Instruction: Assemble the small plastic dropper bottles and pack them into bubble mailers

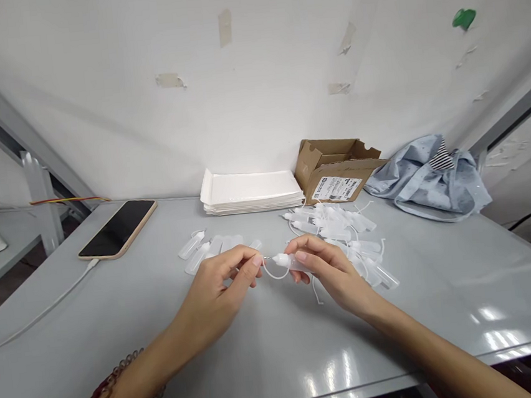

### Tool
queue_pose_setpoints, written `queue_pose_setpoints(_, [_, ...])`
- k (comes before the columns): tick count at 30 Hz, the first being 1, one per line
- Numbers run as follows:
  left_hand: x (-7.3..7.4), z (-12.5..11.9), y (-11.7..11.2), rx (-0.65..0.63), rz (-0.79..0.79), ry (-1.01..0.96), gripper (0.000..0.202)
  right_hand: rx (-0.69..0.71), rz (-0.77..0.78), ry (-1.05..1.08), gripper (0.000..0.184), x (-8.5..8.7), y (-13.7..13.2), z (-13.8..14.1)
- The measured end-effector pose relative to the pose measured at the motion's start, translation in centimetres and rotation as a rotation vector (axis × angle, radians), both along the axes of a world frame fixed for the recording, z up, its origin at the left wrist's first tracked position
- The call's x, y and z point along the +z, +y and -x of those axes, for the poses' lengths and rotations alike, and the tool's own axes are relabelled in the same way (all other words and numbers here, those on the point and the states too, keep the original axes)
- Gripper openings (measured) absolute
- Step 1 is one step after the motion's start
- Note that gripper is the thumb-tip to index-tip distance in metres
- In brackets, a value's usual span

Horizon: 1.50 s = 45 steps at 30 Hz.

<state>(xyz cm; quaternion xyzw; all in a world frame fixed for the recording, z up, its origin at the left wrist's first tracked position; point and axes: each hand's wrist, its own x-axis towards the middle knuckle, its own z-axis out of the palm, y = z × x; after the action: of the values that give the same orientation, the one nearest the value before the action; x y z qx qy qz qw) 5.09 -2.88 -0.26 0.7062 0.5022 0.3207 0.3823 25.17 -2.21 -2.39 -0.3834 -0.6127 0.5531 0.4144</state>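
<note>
A small translucent needle-tip squeeze bottle lies sideways between my two hands, its thin metal needle pointing left. My right hand is closed around the bottle's body. With thumb and forefinger, my left hand pinches the end of the bottle's white cap strap close to the needle tip; the cap itself is hidden by the fingers. Behind my left hand lie several similar bottles in a loose row. Beyond my right hand is a larger heap of bottles with white straps.
White flat envelopes are stacked against the wall beside an open cardboard box. A light blue cloth bag sits at the right rear. On the left, a phone is plugged into a white cable on the grey table.
</note>
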Motion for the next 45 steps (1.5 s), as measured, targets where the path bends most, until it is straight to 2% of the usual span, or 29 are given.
queue_pose_setpoints(32, [-0.03, 0.06, -0.01, -0.037, 0.059, -0.051, 0.029, -0.022, 0.010, 0.027, 0.019, 0.13, -0.04, 0.13])
queue_pose_setpoints(45, [-0.29, -0.18, -0.18, -0.055, 0.026, -0.010, 0.028, -0.065, -0.071, -0.109, 0.019, 0.16, -0.60, 0.10])
